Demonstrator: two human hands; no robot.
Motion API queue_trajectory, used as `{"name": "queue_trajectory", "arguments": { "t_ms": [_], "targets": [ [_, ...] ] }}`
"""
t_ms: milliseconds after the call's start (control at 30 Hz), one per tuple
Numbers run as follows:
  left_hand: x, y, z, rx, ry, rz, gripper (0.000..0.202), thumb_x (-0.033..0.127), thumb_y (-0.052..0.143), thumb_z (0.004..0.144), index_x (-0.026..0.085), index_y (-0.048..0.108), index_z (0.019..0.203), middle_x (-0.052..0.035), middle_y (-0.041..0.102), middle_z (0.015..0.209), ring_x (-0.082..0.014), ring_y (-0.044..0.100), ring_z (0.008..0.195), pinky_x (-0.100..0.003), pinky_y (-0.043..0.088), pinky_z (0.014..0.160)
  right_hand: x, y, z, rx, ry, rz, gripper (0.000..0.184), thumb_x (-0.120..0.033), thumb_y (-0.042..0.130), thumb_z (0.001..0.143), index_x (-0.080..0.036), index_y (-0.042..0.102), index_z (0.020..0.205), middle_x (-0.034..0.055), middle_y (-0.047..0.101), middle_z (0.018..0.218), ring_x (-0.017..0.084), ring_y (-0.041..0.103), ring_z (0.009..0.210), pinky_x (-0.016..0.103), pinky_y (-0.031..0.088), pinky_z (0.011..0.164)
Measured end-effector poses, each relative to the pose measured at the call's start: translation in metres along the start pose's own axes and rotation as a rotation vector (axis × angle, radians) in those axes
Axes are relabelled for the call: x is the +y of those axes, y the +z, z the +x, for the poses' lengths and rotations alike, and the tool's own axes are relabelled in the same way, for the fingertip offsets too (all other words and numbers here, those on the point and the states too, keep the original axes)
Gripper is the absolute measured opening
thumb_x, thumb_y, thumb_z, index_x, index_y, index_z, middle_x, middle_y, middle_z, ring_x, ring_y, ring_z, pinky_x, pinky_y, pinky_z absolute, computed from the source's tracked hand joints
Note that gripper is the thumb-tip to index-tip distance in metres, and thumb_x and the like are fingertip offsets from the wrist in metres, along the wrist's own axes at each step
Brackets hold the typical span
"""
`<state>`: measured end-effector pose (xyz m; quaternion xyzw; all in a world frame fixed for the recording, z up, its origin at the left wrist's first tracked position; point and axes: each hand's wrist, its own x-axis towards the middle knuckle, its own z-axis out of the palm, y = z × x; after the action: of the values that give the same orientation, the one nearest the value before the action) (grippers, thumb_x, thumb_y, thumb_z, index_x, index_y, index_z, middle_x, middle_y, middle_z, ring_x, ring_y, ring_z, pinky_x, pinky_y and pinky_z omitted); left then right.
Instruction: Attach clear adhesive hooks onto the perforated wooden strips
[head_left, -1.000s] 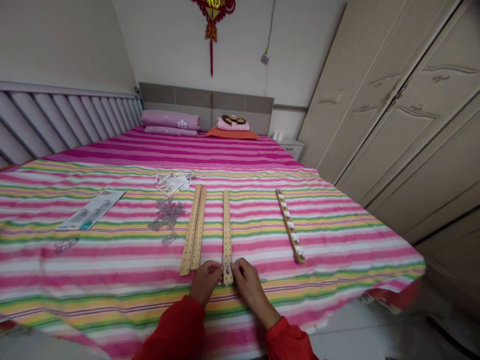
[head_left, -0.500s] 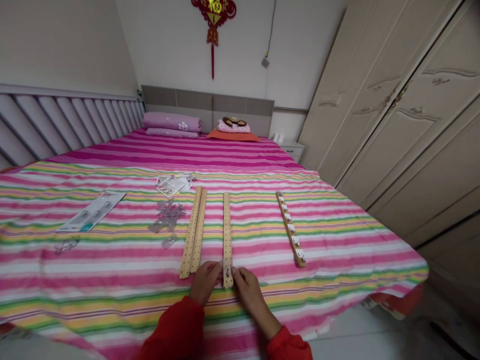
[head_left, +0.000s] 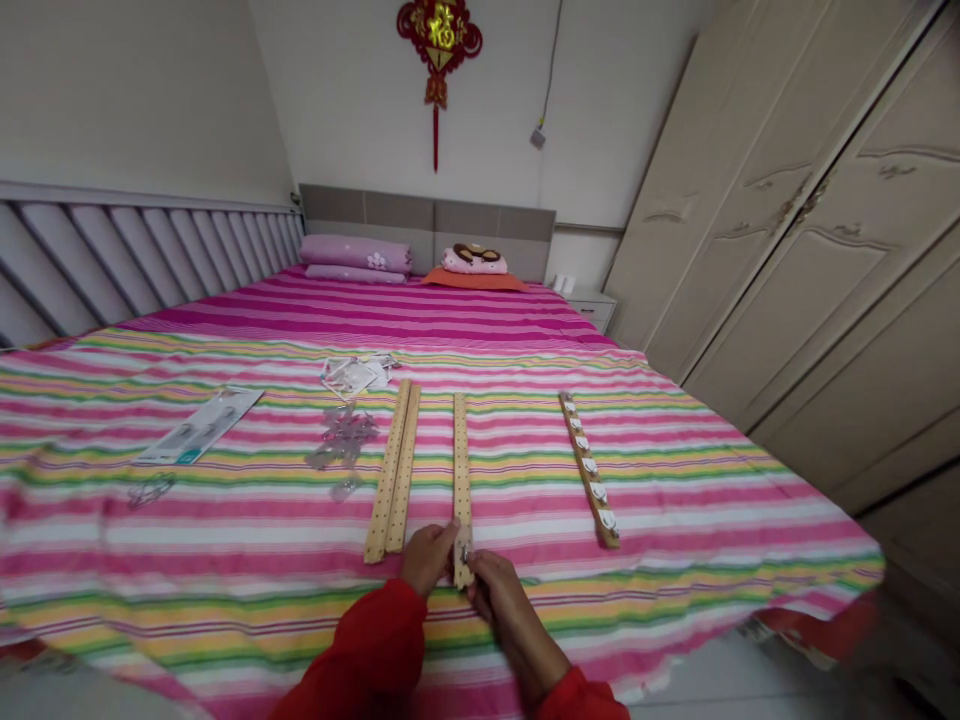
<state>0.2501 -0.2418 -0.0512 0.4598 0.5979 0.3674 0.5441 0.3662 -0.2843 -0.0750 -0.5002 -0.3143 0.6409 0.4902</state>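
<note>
A narrow wooden strip with rows of small holes point(head_left: 461, 460) lies lengthwise before me on the striped cloth. On its near end sits a small clear adhesive hook point(head_left: 463, 553) with a metal part. My left hand point(head_left: 427, 558) grips the strip's left edge there, thumb on top, its other fingers partly hidden. From the right, my right hand point(head_left: 499, 588) pinches the metal part of the hook between thumb and forefinger. Two similar strips point(head_left: 392, 470) lie side by side to the left. Off to the right is a darker strip point(head_left: 589, 470) carrying several white round-based hooks.
Several loose clear hooks point(head_left: 345, 435) form a pile left of the paired strips, below some packaging scraps point(head_left: 360, 374). A hook package point(head_left: 201, 428) and a small wire-like cluster point(head_left: 151, 488) lie farther left. The striped cloth point(head_left: 247, 560) covers the bed's near part.
My left thumb has moved up along the strip, and my right fingers have shifted inward onto the hook's metal part. The whole view has moved slightly.
</note>
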Motion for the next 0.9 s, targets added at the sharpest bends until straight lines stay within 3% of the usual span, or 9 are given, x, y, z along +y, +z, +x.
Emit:
{"name": "queue_trajectory", "arguments": {
  "t_ms": [300,433,533,667,733,833,900],
  "targets": [
    [-0.003,0.003,0.005,0.059,0.087,0.106,0.046,0.059,0.057,0.067,0.021,0.047,0.044,0.0012,0.047,0.042,-0.0139,0.047,0.046,-0.026,0.036,0.049,0.002,0.003,0.0,0.067,-0.053,0.094,0.036,-0.049,0.071,0.054,-0.017,0.054,0.049,-0.0038,0.047,0.036,0.006,0.035,0.032,0.02,0.017,0.036],
    [0.007,0.001,-0.007,-0.026,-0.065,-0.018,0.047,0.064,0.056,0.067,0.019,0.053,0.051,-0.0011,0.054,0.047,-0.0141,0.049,0.044,-0.026,0.036,0.046,0.001,0.001,-0.002,0.021,-0.008,0.041,0.044,-0.058,0.07,0.053,-0.018,0.052,0.052,-0.0042,0.049,0.035,0.004,0.028,0.026,0.021,0.012,0.033],
    [0.019,-0.011,-0.022,-0.133,-0.174,-0.058,0.051,0.066,0.052,0.07,0.017,0.061,0.06,-0.0059,0.064,0.057,-0.016,0.057,0.049,-0.026,0.04,0.046,-0.001,-0.005,-0.005,-0.033,0.032,-0.053,0.051,-0.068,0.065,0.055,-0.019,0.053,0.056,-0.0022,0.054,0.04,0.005,0.027,0.023,0.023,0.009,0.031],
    [0.031,-0.046,-0.033,-0.199,-0.018,0.039,0.043,0.058,0.065,0.064,0.016,0.064,0.066,-0.0066,0.068,0.065,-0.0166,0.061,0.054,-0.024,0.042,0.047,-0.012,-0.016,-0.008,0.023,-0.066,-0.201,0.057,-0.073,0.057,0.063,-0.02,0.05,0.047,-0.0035,0.045,0.037,0.007,0.031,0.03,0.024,0.017,0.035],
    [0.036,-0.074,-0.028,-0.097,0.113,0.021,0.039,0.054,0.066,0.063,0.016,0.064,0.073,-0.0046,0.066,0.065,-0.0154,0.06,0.054,-0.025,0.044,0.05,-0.022,-0.021,-0.009,0.105,-0.198,-0.242,0.056,-0.07,0.059,0.065,-0.02,0.048,0.044,-0.0036,0.042,0.039,0.009,0.036,0.038,0.025,0.025,0.041],
    [0.036,-0.118,-0.007,0.316,0.332,0.037,0.034,0.046,0.066,0.063,0.016,0.065,0.08,-0.0028,0.065,0.069,-0.0162,0.06,0.067,-0.026,0.047,0.063,-0.036,-0.021,-0.01,0.144,-0.297,-0.249,0.052,-0.066,0.064,0.065,-0.02,0.049,0.046,-0.0031,0.044,0.044,0.011,0.04,0.045,0.026,0.031,0.048],
    [0.032,-0.141,0.01,0.525,0.343,0.099,0.036,0.043,0.065,0.061,0.015,0.065,0.084,-0.0031,0.064,0.073,-0.0169,0.058,0.067,-0.028,0.047,0.066,-0.043,-0.017,-0.01,0.117,-0.29,-0.237,0.049,-0.065,0.065,0.064,-0.02,0.051,0.05,-0.0038,0.045,0.044,0.011,0.039,0.045,0.026,0.03,0.047]
  ]
}}
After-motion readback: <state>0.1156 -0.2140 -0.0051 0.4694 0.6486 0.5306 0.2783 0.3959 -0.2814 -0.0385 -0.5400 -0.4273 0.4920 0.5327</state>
